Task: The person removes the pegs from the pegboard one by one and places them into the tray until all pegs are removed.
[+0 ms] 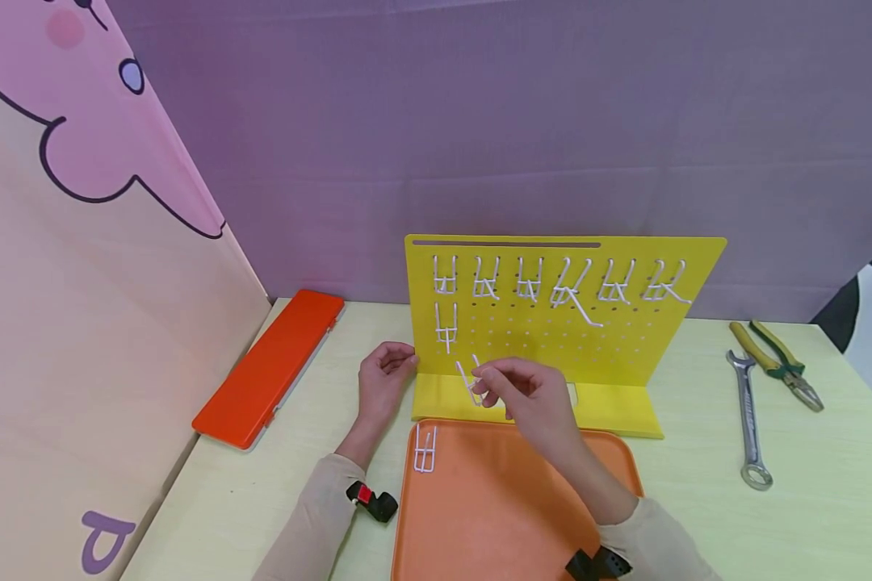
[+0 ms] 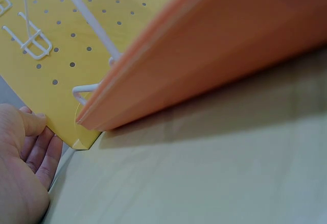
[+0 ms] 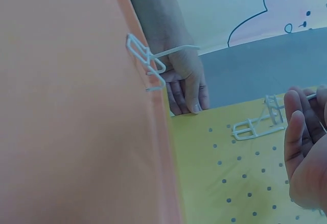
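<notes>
A yellow pegboard [image 1: 625,359] stands upright on its base, with several white wire hooks [image 1: 485,282] along the top row and one below at the left. My right hand [image 1: 541,403] pinches another white pegboard hook [image 1: 467,386] in front of the board's lower left part, its prongs pointing up. At the board's lower left edge, my left hand [image 1: 383,383] grips the side. In the left wrist view its thumb [image 2: 34,124] lies on the front face and the other fingers are behind. One loose hook [image 1: 425,461] lies in the orange tray [image 1: 494,516].
To the left lies a red flat case [image 1: 272,367]. A combination wrench [image 1: 748,420] and pliers [image 1: 777,363] with yellow-green handles lie on the table at the right. The tray sits directly before the board's base, and a purple curtain [image 1: 516,121] hangs behind.
</notes>
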Tool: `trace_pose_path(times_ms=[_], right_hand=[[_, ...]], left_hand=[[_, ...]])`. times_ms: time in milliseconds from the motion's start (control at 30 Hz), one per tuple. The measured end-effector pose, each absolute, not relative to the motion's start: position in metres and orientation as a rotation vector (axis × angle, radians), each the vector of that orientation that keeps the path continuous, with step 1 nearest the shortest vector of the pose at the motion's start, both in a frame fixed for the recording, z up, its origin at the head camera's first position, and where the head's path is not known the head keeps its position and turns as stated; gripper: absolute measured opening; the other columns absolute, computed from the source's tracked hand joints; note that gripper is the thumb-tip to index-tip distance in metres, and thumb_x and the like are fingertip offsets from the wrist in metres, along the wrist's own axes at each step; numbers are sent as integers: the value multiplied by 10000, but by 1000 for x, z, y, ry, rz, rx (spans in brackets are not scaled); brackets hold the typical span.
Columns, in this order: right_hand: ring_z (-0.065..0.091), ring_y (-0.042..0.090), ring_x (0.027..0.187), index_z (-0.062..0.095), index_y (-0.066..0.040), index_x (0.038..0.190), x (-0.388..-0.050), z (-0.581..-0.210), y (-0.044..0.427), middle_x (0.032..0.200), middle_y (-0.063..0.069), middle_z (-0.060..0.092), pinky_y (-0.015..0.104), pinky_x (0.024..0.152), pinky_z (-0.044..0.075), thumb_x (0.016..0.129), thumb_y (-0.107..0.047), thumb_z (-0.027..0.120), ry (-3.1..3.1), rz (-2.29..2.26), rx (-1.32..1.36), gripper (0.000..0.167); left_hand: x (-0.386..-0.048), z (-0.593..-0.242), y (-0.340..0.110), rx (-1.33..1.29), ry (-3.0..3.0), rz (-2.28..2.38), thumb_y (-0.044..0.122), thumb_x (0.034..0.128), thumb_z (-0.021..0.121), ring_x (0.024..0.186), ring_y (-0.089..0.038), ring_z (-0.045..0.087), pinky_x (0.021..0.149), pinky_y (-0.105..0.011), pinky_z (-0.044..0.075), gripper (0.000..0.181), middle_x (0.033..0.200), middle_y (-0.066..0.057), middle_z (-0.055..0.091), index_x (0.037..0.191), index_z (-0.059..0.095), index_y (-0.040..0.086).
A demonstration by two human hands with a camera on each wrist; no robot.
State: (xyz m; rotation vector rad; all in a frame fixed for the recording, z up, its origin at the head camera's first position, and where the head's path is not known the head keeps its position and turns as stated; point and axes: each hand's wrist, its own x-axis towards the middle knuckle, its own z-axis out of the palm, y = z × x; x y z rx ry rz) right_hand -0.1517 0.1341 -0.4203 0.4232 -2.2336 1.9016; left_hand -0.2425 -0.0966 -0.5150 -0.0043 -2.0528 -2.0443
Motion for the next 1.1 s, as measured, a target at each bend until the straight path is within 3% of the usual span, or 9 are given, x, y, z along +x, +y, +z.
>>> trace_pose_path(times_ms=[100, 233, 467, 700, 1100], right_hand=[[711, 133, 700, 820, 40, 1050, -151, -425, 134, 828, 117, 775, 235, 518, 482, 1036, -15, 759, -2254, 1919, 420, 83], [717, 170, 695, 813, 45, 1039, -150, -432, 133, 825, 119, 767, 275, 556, 551, 1033, -15, 763, -2315, 1922, 454, 79], [731, 234, 682, 815, 38, 1036, -149, -443, 130, 853, 233, 762, 373, 674, 655, 1048, -50, 757, -2429, 1929, 572, 106], [712, 177, 645, 803, 63, 1021, -147, -447, 129, 838, 215, 764, 239, 549, 511, 1055, -87, 758, -2507, 1960, 579, 160], [702, 169, 647, 788, 79, 1027, -145, -458, 121, 850, 189, 774, 231, 530, 506, 1058, -89, 755, -2618, 2078, 555, 174]], left_hand=[[-243, -516, -97, -8, -2043, -2048, -55, 979, 792, 866, -124, 698, 813, -188, 589, 117, 1005, -133, 774, 1091, 760, -48], [-244, -517, -97, -14, -2037, -2049, -54, 975, 795, 861, -119, 696, 807, -191, 588, 110, 999, -139, 777, 1079, 758, -51], [-244, -517, -97, -7, -2035, -2056, -81, 971, 786, 861, -108, 695, 816, -182, 581, 124, 1019, -188, 778, 1091, 756, -74], [-244, -514, -96, 12, -2043, -2047, -85, 970, 785, 857, -109, 692, 811, -173, 578, 124, 1030, -215, 776, 1092, 760, -76], [-244, -516, -96, 2, -2034, -2047, -80, 971, 790, 852, -107, 694, 810, -172, 578, 123, 1025, -217, 778, 1090, 759, -76]])
